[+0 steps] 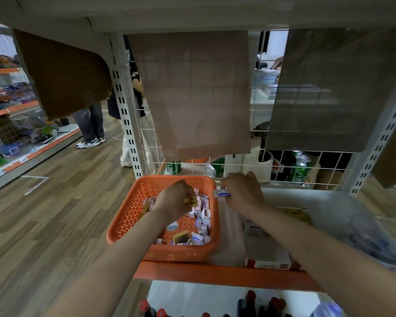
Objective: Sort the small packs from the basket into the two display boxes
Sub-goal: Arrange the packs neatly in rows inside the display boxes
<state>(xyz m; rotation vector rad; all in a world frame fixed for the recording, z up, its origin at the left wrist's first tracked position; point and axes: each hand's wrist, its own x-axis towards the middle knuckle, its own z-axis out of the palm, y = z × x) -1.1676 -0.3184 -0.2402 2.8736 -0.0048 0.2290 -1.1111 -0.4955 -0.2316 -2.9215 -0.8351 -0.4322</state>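
Observation:
An orange perforated basket stands on the shelf and holds several small white-and-blue packs and a few yellow ones. Inside the basket, my left hand grips a yellow pack. To the right of the basket's far corner, my right hand holds a white-and-blue pack. A white display box with a red edge lies on the shelf under my right forearm. A second box with a yellow printed part lies behind it, partly hidden by my arm.
A white wire grid backs the shelf, with green cans behind it. Brown cardboard sheets hang above. Clear plastic wrap lies at right. The shelf's orange front edge has dark bottles below. People stand in the aisle.

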